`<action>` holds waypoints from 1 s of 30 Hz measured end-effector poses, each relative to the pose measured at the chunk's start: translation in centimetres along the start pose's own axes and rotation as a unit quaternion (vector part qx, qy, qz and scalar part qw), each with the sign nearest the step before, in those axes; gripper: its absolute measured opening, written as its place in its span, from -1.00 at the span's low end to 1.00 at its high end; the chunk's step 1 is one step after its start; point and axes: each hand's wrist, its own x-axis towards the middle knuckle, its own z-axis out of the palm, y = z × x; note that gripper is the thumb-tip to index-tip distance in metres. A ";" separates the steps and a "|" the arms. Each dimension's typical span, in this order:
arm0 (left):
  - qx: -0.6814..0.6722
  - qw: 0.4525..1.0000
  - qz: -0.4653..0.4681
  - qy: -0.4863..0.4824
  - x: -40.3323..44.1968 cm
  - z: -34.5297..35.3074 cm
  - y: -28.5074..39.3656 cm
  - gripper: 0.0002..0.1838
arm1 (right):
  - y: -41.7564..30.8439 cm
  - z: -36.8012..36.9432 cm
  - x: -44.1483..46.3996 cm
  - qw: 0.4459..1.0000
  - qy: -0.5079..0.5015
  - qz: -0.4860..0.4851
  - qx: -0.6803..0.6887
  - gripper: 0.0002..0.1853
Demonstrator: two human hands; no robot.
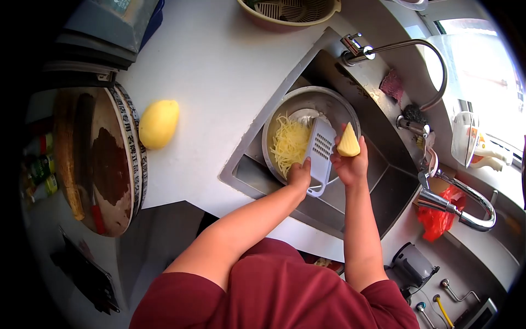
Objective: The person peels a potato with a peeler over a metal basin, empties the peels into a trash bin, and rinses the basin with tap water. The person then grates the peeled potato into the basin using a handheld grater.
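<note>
My left hand is closed on the lower edge of a pale grater, which leans in a round metal bowl inside the sink. Thin yellow shreds lie in the bowl, left of the grater. Just right of the grater, my right hand holds a peeled, pale yellow potato piece with a pointed top and grooved face. A whole peeled yellow potato rests on the counter at the left.
The metal sink surrounds the bowl. A tall faucet arches at the upper right, with another faucet lower down. A basket stands at the top. At the left is a round board with a red-handled knife.
</note>
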 end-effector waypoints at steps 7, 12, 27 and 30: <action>0.115 0.873 0.471 0.057 -3.9 -0.9 1.8 -0.32 | 0.2 2.8 -4.2 0.993 -0.017 -0.043 -0.113 -0.42; -0.129 0.901 0.313 -0.271 -9.4 -3.5 7.1 -0.41 | -0.2 5.9 -7.8 0.963 -0.040 -0.097 -0.250 -0.48; 0.174 0.655 0.652 0.341 -20.8 -29.2 9.1 -0.59 | 3.3 3.0 -10.2 0.836 0.018 -0.242 -0.492 -0.88; 0.232 0.663 0.494 0.512 -20.4 -37.1 7.8 -0.58 | 3.7 2.1 -10.6 0.819 0.055 -0.263 -0.507 -0.83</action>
